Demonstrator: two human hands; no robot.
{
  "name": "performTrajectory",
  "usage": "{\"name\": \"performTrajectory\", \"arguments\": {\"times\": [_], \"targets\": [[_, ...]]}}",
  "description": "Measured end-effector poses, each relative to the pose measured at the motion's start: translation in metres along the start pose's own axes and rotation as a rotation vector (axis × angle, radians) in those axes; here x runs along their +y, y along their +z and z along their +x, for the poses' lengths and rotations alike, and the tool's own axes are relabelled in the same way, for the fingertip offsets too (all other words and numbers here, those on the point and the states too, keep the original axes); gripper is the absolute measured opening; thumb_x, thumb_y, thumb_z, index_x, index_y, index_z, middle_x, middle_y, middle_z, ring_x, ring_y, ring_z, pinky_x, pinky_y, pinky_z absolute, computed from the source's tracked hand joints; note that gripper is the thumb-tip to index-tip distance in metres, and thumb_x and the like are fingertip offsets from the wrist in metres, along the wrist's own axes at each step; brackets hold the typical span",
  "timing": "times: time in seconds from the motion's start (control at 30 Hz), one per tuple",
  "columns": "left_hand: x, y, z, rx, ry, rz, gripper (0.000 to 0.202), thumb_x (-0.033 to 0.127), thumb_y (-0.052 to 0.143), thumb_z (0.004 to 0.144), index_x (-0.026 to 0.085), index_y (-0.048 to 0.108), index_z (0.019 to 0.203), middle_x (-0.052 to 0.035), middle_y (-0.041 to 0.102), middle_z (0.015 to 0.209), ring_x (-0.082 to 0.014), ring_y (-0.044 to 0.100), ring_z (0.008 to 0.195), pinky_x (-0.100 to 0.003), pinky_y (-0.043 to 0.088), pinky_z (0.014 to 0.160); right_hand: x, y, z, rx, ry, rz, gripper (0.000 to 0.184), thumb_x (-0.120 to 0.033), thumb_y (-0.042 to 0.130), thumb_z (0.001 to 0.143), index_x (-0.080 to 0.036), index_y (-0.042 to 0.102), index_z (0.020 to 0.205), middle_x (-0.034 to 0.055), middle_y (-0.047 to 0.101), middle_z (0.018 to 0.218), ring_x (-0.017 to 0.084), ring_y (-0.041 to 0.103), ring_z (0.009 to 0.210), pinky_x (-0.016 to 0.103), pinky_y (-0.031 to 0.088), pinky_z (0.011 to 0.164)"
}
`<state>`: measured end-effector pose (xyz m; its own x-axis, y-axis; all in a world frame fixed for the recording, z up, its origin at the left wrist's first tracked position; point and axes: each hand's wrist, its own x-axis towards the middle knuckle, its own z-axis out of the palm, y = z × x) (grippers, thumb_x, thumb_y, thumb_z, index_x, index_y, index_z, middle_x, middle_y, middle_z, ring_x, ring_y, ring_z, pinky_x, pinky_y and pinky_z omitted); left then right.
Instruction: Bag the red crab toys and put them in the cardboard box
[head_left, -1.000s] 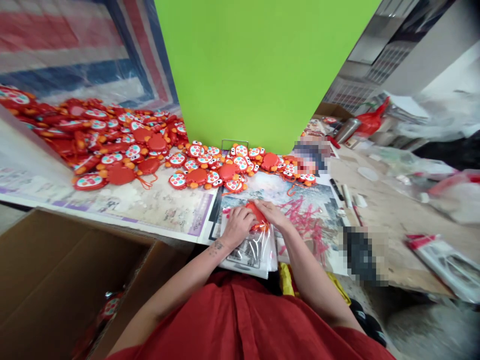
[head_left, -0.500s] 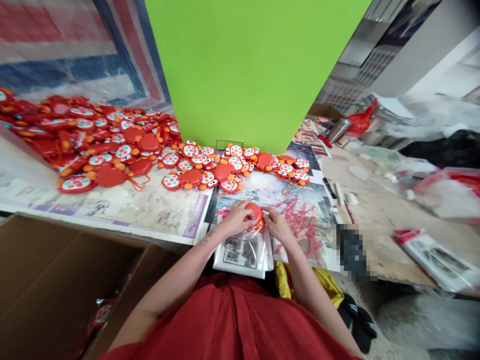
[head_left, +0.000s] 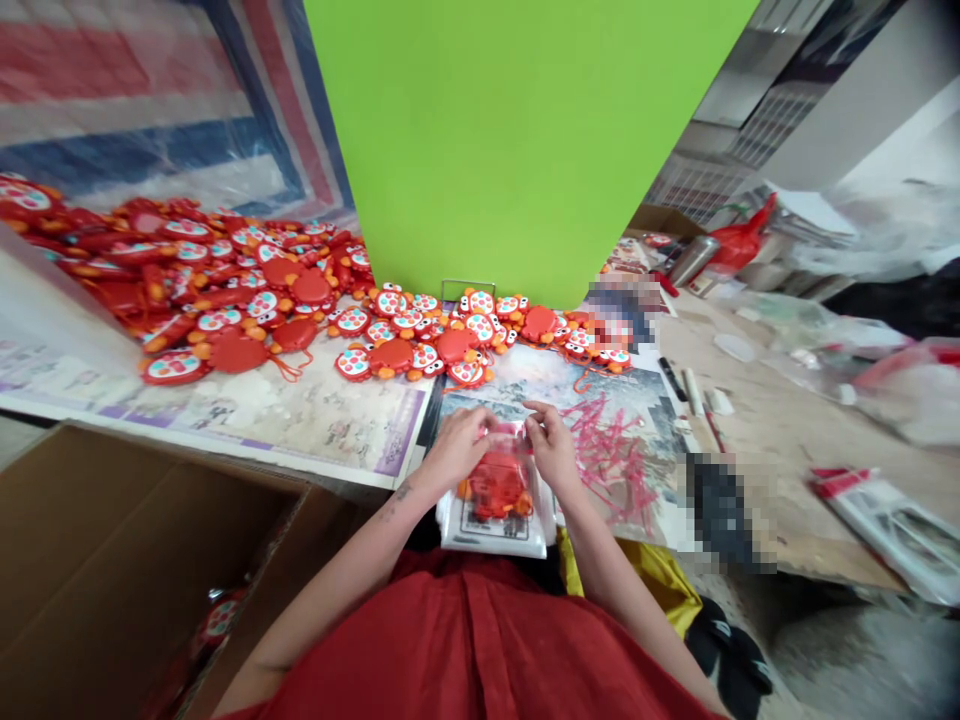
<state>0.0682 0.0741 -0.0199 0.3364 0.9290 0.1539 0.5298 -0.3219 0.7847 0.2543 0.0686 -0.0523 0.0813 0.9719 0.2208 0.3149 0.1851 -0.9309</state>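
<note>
A red animal-shaped toy [head_left: 498, 487] with orange feet lies inside a clear plastic bag [head_left: 469, 540] with black print, on top of a stack of similar bags at the table's front edge. My left hand [head_left: 459, 445] pinches the bag's upper left edge. At the upper right edge, my right hand [head_left: 551, 447] has thumb and finger closed on the plastic. Between the hands a pinkish band runs along the bag's top. Beyond them sits a row of loose red toys [head_left: 457, 346], some showing white dotted faces, others plain red backs.
A large heap of red toys [head_left: 281, 272] fills the left back. A green panel [head_left: 517, 150] stands upright behind. Pink strips [head_left: 611, 460] litter the table at right, near markers [head_left: 691, 392]. An open cardboard box [head_left: 135, 560] stands front left.
The toy has gone from between my fingers down into the bag. Both hands now hold the bag's upper edge. The view has shifted slightly.
</note>
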Motion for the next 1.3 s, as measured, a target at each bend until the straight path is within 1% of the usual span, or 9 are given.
{"name": "performTrajectory", "arguments": {"times": [0.1, 0.17, 0.3, 0.43, 0.63, 0.77, 1.07, 1.17, 1.3], "targets": [[-0.015, 0.002, -0.007, 0.23, -0.149, -0.223, 0.044, 0.039, 0.061, 0.086, 0.018, 0.053, 0.124, -0.0138, 0.059, 0.127, -0.0252, 0.058, 0.112, -0.038, 0.048, 0.092, -0.005, -0.004, 0.001, 0.009, -0.029, 0.039, 0.025, -0.035, 0.048, 0.093, -0.021, 0.057, 0.112, -0.0024, 0.053, 0.074, 0.013, 0.054, 0.058, 0.028, 0.047, 0.057], [-0.024, 0.005, -0.01, 0.145, -0.263, -0.445, 0.051, 0.043, 0.059, 0.087, 0.017, 0.049, 0.129, -0.0138, 0.063, 0.12, -0.022, 0.064, 0.096, -0.034, 0.052, 0.079, -0.007, -0.005, 0.001, 0.017, -0.03, 0.059, 0.025, -0.036, 0.048, 0.093, -0.022, 0.057, 0.112, -0.0022, 0.054, 0.075, 0.013, 0.055, 0.059, 0.029, 0.049, 0.059], [-0.027, 0.011, -0.012, -0.023, -0.347, -0.614, 0.039, 0.05, 0.059, 0.084, 0.014, 0.061, 0.098, -0.0063, 0.068, 0.088, -0.0149, 0.062, 0.067, -0.025, 0.049, 0.059, -0.012, -0.008, 0.004, 0.049, -0.137, -0.054, 0.024, -0.032, 0.048, 0.094, -0.022, 0.061, 0.112, 0.0029, 0.063, 0.084, 0.018, 0.062, 0.073, 0.034, 0.052, 0.071], [-0.014, 0.011, -0.012, -0.027, -0.341, -0.546, 0.03, 0.042, 0.054, 0.088, 0.015, 0.062, 0.098, -0.0052, 0.069, 0.088, -0.0141, 0.062, 0.064, -0.024, 0.048, 0.056, -0.027, -0.01, 0.009, 0.025, -0.402, -0.295, 0.021, -0.027, 0.055, 0.092, -0.025, 0.067, 0.11, 0.0058, 0.071, 0.097, 0.023, 0.063, 0.096, 0.042, 0.049, 0.09], [0.006, 0.002, -0.012, -0.008, -0.085, -0.202, 0.024, 0.021, 0.043, 0.091, 0.017, 0.065, 0.103, -0.0073, 0.072, 0.099, -0.0216, 0.067, 0.096, -0.032, 0.049, 0.084, -0.042, 0.006, 0.011, -0.147, -0.654, -0.522, 0.037, -0.021, 0.055, 0.093, -0.024, 0.06, 0.13, 0.0068, 0.073, 0.098, 0.025, 0.059, 0.099, 0.04, 0.05, 0.09], [0.012, -0.004, -0.012, -0.044, -0.092, 0.013, 0.025, 0.017, 0.039, 0.093, 0.016, 0.064, 0.099, -0.0106, 0.072, 0.096, -0.0245, 0.069, 0.094, -0.033, 0.049, 0.081, -0.043, 0.016, 0.011, -0.149, -0.702, -0.622, 0.038, -0.015, 0.049, 0.094, -0.022, 0.061, 0.13, 0.0072, 0.072, 0.089, 0.024, 0.059, 0.096, 0.038, 0.05, 0.089], [0.004, 0.002, -0.016, -0.114, -0.029, 0.037, 0.029, 0.02, 0.04, 0.094, 0.018, 0.064, 0.111, -0.0091, 0.073, 0.107, -0.0232, 0.068, 0.101, -0.033, 0.05, 0.088, -0.019, 0.013, 0.022, -0.118, -0.478, -0.44, 0.029, -0.013, 0.054, 0.081, -0.02, 0.066, 0.107, 0.0054, 0.071, 0.084, 0.024, 0.06, 0.089, 0.039, 0.048, 0.083], [-0.003, -0.001, -0.017, -0.098, -0.067, -0.014, 0.032, 0.022, 0.041, 0.094, 0.02, 0.063, 0.118, -0.0081, 0.071, 0.117, -0.0229, 0.065, 0.111, -0.034, 0.048, 0.097, 0.013, -0.015, 0.042, 0.037, -0.242, -0.427, 0.02, -0.02, 0.054, 0.077, -0.018, 0.065, 0.093, 0.0065, 0.071, 0.084, 0.023, 0.063, 0.084, 0.037, 0.049, 0.082], [-0.019, -0.009, -0.02, -0.061, -0.194, -0.115, 0.032, 0.024, 0.042, 0.094, 0.018, 0.065, 0.114, -0.0077, 0.072, 0.115, -0.0208, 0.067, 0.105, -0.032, 0.051, 0.092, 0.054, -0.071, 0.068, 0.239, 0.09, -0.583, 0.019, -0.02, 0.051, 0.07, -0.017, 0.066, 0.08, 0.0095, 0.071, 0.08, 0.024, 0.064, 0.077, 0.037, 0.049, 0.077]]}}
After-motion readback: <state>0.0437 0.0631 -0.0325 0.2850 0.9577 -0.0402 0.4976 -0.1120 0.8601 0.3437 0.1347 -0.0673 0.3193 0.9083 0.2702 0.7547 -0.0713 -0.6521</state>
